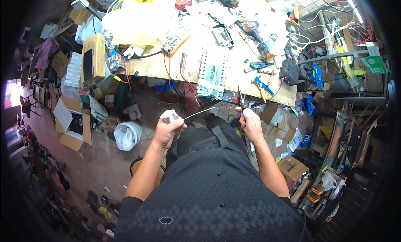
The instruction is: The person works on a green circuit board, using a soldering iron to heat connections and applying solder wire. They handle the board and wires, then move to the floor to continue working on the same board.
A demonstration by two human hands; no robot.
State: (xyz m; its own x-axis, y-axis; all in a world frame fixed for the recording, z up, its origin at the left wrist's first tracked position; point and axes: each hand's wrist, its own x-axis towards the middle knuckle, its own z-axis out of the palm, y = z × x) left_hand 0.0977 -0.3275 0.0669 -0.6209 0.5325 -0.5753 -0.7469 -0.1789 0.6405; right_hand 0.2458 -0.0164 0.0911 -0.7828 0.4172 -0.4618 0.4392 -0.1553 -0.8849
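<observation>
My left hand [170, 127] is closed around a small silvery-white roll of what looks like solder wire [168, 116]. From it a thin wire end [199, 113] reaches right, over my lap. In my closed right hand [251, 124] is a slim tool with a dark handle and a metal tip [242, 98], like a soldering iron, its tip pointing up toward the table edge. Between and beyond both hands, a long white block with green dotted sides and pale wires [212, 72] lies at the table's front edge, touched by neither hand.
On the bright table [146, 65] are a multimeter [173, 41], blue-yellow pliers [263, 88], a cordless power tool [257, 37] and a black box [289, 72]. A white bucket [128, 136] and an open carton [74, 123] stand on the floor at left. Shelving with loose cables lines the right.
</observation>
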